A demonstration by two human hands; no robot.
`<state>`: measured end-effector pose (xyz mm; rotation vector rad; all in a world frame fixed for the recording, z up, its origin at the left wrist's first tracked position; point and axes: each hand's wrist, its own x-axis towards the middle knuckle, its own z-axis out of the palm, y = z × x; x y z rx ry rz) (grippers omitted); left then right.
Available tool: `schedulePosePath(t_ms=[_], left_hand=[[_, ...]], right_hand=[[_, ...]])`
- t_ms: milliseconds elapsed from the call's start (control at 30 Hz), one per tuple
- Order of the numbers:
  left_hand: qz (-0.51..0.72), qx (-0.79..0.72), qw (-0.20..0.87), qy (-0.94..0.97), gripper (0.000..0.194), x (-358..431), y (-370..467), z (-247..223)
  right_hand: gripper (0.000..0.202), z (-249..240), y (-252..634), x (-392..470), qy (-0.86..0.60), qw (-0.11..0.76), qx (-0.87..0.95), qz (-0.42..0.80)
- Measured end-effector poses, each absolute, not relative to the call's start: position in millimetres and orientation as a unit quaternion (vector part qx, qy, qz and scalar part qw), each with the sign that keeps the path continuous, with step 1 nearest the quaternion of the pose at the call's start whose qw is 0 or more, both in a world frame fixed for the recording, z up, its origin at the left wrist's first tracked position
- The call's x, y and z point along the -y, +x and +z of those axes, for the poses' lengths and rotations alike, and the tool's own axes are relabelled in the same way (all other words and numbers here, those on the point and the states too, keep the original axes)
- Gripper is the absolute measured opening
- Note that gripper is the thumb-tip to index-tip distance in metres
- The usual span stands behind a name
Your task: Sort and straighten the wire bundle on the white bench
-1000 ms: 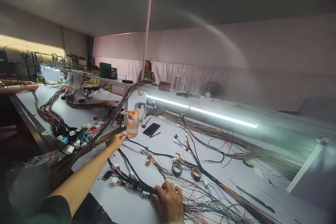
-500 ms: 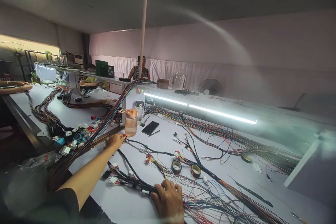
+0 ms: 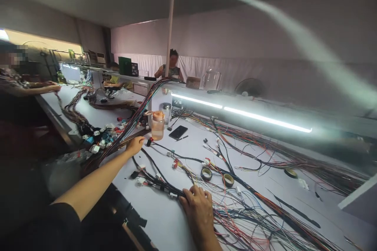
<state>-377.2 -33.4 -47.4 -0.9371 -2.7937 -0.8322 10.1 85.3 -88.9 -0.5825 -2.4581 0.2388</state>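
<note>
My right hand (image 3: 199, 208) presses down on a black taped harness trunk (image 3: 165, 188), fingers curled over it where it meets the loose multicolour wires (image 3: 235, 219). My left hand (image 3: 134, 145) is stretched out, fingers closed on a thin black cable branch (image 3: 153, 162) near its red connector (image 3: 150, 140). The trunk is long, ropey and matte, and runs from my right hand toward my left, with white plastic plugs (image 3: 140, 181) splaying off it. Past my right fingers sit two round tape rolls (image 3: 206, 173), hollow rings. Beyond my left hand stands a translucent orange bottle (image 3: 158, 125), upright, and a flat black phone (image 3: 178, 132). The white tabletop (image 3: 165, 219) is smooth.
</note>
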Motion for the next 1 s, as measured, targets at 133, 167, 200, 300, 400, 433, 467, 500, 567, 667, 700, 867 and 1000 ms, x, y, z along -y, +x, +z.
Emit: schedulePosePath(t_ms=[133,167,200,300,400,433,467,500,567,667,700,867,1000], left_hand=[[-0.291,0.906,0.057,-0.301,0.03,50,-384,-55],[-0.292,0.907,0.061,-0.298,0.03,52,-385,-57],[-0.293,0.907,0.063,-0.295,0.03,55,-386,-59],[-0.299,0.907,0.06,-0.292,0.033,58,-391,-64],[-0.307,0.905,0.055,-0.288,0.036,57,-398,-68],[-0.31,0.905,0.053,-0.287,0.036,56,-400,-70],[-0.313,0.904,0.051,-0.286,0.037,56,-403,-71],[-0.316,0.903,0.05,-0.285,0.037,55,-405,-73],[-0.322,0.901,0.051,-0.286,0.037,56,-407,-77],[-0.33,0.898,0.07,-0.283,0.034,59,-406,-82],[-0.334,0.897,0.081,-0.278,0.033,60,-404,-84],[-0.355,0.894,0.14,-0.236,0.032,70,-395,-85],[-0.342,0.895,0.162,-0.235,0.029,70,-386,-74]], right_hand=[[0.015,-80,14,-83,-0.214,0.277,0.933,0.087],[0.016,-79,14,-83,-0.212,0.274,0.934,0.085],[0.016,-79,15,-83,-0.209,0.272,0.936,0.082],[0.014,-78,17,-83,-0.2,0.27,0.939,0.074],[0.011,-78,19,-84,-0.188,0.268,0.943,0.066],[0.011,-78,20,-84,-0.186,0.266,0.944,0.064],[0.011,-79,20,-85,-0.186,0.264,0.944,0.061],[0.011,-80,20,-86,-0.186,0.262,0.945,0.058],[0.011,-83,20,-88,-0.183,0.257,0.947,0.055],[0.012,-87,20,-91,-0.175,0.249,0.951,0.06],[0.013,-87,20,-91,-0.176,0.247,0.951,0.063],[0.013,-81,22,-86,-0.2,0.246,0.946,0.067],[0.014,-74,20,-82,-0.214,0.241,0.944,0.069]])
